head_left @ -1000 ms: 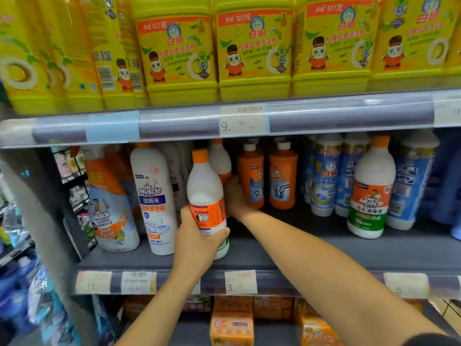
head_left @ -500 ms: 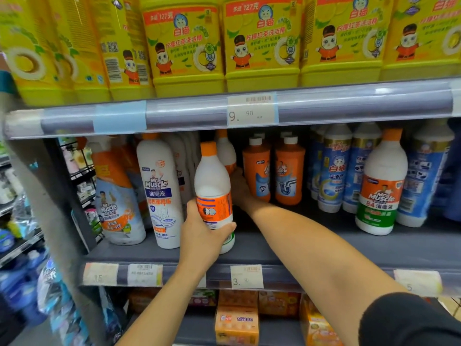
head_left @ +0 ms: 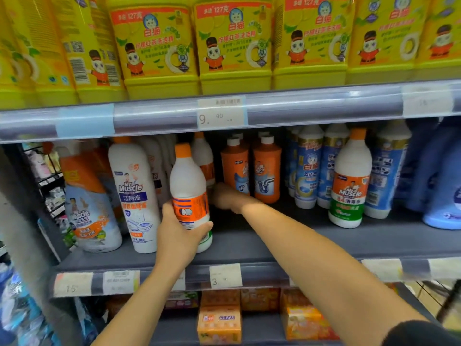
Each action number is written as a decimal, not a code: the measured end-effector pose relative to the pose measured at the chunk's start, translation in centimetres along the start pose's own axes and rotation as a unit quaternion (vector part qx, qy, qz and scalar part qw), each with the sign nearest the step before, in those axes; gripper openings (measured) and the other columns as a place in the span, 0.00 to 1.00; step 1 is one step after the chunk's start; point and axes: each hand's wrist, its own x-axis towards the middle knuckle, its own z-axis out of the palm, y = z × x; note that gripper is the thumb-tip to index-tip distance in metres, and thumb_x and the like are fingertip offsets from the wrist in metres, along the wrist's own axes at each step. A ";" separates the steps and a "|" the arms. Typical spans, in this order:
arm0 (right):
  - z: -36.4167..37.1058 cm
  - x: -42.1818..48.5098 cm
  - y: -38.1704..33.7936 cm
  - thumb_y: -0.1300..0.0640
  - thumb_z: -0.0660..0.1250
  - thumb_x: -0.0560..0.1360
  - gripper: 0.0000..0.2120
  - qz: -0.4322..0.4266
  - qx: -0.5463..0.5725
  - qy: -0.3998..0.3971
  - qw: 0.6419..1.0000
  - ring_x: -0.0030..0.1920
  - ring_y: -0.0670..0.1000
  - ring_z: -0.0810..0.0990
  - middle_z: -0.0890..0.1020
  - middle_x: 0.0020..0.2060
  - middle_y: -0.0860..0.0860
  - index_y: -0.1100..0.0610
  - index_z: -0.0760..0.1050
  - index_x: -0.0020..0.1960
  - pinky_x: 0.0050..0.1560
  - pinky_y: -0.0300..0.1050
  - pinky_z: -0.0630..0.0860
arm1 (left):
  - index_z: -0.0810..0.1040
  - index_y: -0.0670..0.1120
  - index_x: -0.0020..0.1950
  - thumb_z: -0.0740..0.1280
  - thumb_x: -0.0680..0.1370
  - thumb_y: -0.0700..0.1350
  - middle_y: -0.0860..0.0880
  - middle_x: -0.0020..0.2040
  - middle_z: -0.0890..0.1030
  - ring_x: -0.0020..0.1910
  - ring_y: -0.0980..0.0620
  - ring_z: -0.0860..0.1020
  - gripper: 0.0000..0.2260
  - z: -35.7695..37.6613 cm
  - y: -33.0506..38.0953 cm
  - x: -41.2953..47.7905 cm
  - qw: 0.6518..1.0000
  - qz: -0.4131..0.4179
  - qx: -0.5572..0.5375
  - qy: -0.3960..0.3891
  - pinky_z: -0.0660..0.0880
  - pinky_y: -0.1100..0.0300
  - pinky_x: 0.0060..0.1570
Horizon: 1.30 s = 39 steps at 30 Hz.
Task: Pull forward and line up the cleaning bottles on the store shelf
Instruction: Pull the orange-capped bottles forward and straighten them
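Head view: fronting step under way

Left hand (head_left: 179,236) is wrapped round the lower body of a white plastic bottle with orange cap and orange label (head_left: 188,181), thumb on the left side and fingers curled across the front. The bottle stands upright near the front edge of the grey metal shelf (head_left: 274,245), just right of a tall white Mr Muscle toilet-cleaner bottle (head_left: 132,186).

Right hand (head_left: 224,196) reaches to the far part of the shelf behind that bottle. Its fingers are hidden, so I cannot tell whether it grips anything. A second white orange-capped bottle (head_left: 203,156) stands there, far back, left of two orange drain-cleaner bottles (head_left: 267,171).

Judgement: the front bottle is being set in line while the one behind is sought.

Next move probably calls for:
- drawing the rear bottle forward until it stands close behind the first
- turning labels outward
- keeping bases flat, since these narrow bottles would tip easily
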 end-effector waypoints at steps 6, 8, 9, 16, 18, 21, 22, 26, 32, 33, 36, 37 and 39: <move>-3.7 -10.8 5.0 0.42 0.61 0.75 0.23 -0.015 -0.148 0.080 0.986 0.57 0.53 0.76 0.78 0.59 0.52 0.53 0.72 0.64 0.51 0.45 0.72 | 0.68 0.51 0.55 0.81 0.60 0.48 0.50 0.50 0.79 0.47 0.49 0.78 0.31 0.9 0.0 1.4 1.000 -0.022 0.007 -0.001 0.75 0.54 0.48; -3.4 -14.2 6.4 0.38 0.56 0.76 0.23 -0.003 -0.217 0.113 0.970 0.53 0.54 0.78 0.79 0.54 0.52 0.52 0.73 0.62 0.47 0.47 0.72 | 0.69 0.49 0.56 0.81 0.61 0.48 0.48 0.50 0.80 0.47 0.48 0.79 0.30 1.6 0.1 2.0 1.000 -0.024 0.003 0.001 0.75 0.54 0.50; -3.2 -15.4 7.0 0.37 0.54 0.76 0.24 0.003 -0.249 0.124 0.960 0.51 0.54 0.78 0.79 0.52 0.51 0.52 0.74 0.61 0.47 0.48 0.71 | 0.70 0.47 0.57 0.81 0.61 0.47 0.47 0.51 0.81 0.47 0.47 0.79 0.29 1.9 0.1 2.2 1.000 -0.022 -0.002 0.004 0.75 0.54 0.50; -1.5 -17.9 9.9 0.32 0.40 0.74 0.34 -0.001 -0.352 0.154 0.923 0.54 0.52 0.76 0.80 0.53 0.49 0.51 0.76 0.58 0.53 0.50 0.72 | 0.68 0.44 0.63 0.80 0.63 0.43 0.42 0.58 0.79 0.56 0.42 0.78 0.32 4.0 -0.1 4.8 0.999 -0.039 -0.031 0.007 0.74 0.49 0.57; -1.2 -18.2 10.3 0.30 0.39 0.73 0.36 -0.007 -0.354 0.160 0.922 0.57 0.52 0.75 0.80 0.56 0.49 0.50 0.75 0.61 0.54 0.50 0.72 | 0.67 0.45 0.63 0.80 0.63 0.43 0.42 0.60 0.78 0.58 0.41 0.77 0.33 4.4 -0.3 5.4 0.998 -0.057 -0.026 0.006 0.73 0.47 0.60; -1.2 -18.4 10.5 0.26 0.42 0.70 0.39 -0.014 -0.352 0.140 0.926 0.64 0.53 0.71 0.76 0.64 0.51 0.49 0.70 0.68 0.60 0.51 0.69 | 0.67 0.43 0.62 0.80 0.62 0.41 0.41 0.61 0.77 0.58 0.40 0.76 0.33 5.0 -1.1 5.6 0.997 -0.075 0.034 0.007 0.73 0.54 0.55; -1.3 -18.4 10.5 0.26 0.43 0.69 0.40 -0.015 -0.353 0.130 0.927 0.67 0.53 0.70 0.74 0.66 0.51 0.48 0.68 0.69 0.62 0.51 0.68 | 0.67 0.43 0.61 0.80 0.61 0.41 0.41 0.60 0.78 0.58 0.39 0.77 0.33 5.2 -1.3 5.6 0.996 -0.077 0.048 0.009 0.73 0.55 0.52; -1.4 -18.4 10.7 0.25 0.47 0.68 0.40 -0.012 -0.350 0.123 0.929 0.68 0.53 0.67 0.72 0.68 0.52 0.48 0.65 0.71 0.63 0.52 0.68 | 0.69 0.42 0.59 0.81 0.60 0.40 0.39 0.58 0.79 0.55 0.38 0.78 0.33 5.6 -1.8 6.3 0.995 -0.079 0.056 0.025 0.76 0.52 0.52; -1.4 -18.2 10.9 0.25 0.47 0.68 0.40 -0.007 -0.341 0.124 0.932 0.69 0.53 0.66 0.71 0.69 0.51 0.47 0.65 0.71 0.62 0.52 0.69 | 0.70 0.43 0.60 0.81 0.59 0.40 0.41 0.59 0.79 0.56 0.41 0.78 0.33 6.1 -1.6 7.6 0.996 -0.084 0.030 0.019 0.72 0.56 0.51; -1.3 -18.2 10.9 0.25 0.47 0.68 0.40 -0.006 -0.341 0.125 0.932 0.69 0.53 0.66 0.70 0.69 0.51 0.47 0.64 0.71 0.62 0.52 0.69 | 0.70 0.43 0.60 0.81 0.59 0.40 0.41 0.60 0.79 0.57 0.41 0.78 0.34 6.1 -1.7 7.8 0.996 -0.085 0.025 0.019 0.71 0.56 0.52; -1.3 -18.2 10.8 0.25 0.47 0.68 0.40 -0.005 -0.343 0.127 0.931 0.68 0.52 0.66 0.70 0.69 0.50 0.47 0.64 0.71 0.61 0.51 0.69 | 0.68 0.44 0.63 0.81 0.60 0.40 0.41 0.62 0.77 0.60 0.40 0.77 0.35 6.3 -2.0 8.2 0.996 -0.087 0.018 0.010 0.72 0.52 0.56; -1.3 -18.2 10.8 0.25 0.47 0.68 0.40 -0.006 -0.344 0.127 0.930 0.68 0.52 0.66 0.71 0.69 0.50 0.47 0.65 0.71 0.61 0.52 0.69 | 0.68 0.44 0.63 0.81 0.60 0.40 0.41 0.63 0.77 0.60 0.40 0.76 0.36 6.3 -2.1 8.2 0.996 -0.087 0.018 0.008 0.73 0.51 0.57; -1.3 -18.2 10.8 0.25 0.48 0.68 0.40 -0.007 -0.344 0.129 0.930 0.68 0.52 0.67 0.71 0.68 0.51 0.47 0.65 0.71 0.60 0.52 0.70 | 0.68 0.44 0.64 0.81 0.61 0.40 0.41 0.63 0.77 0.61 0.40 0.76 0.36 6.4 -2.2 8.2 0.996 -0.083 0.018 0.007 0.72 0.49 0.58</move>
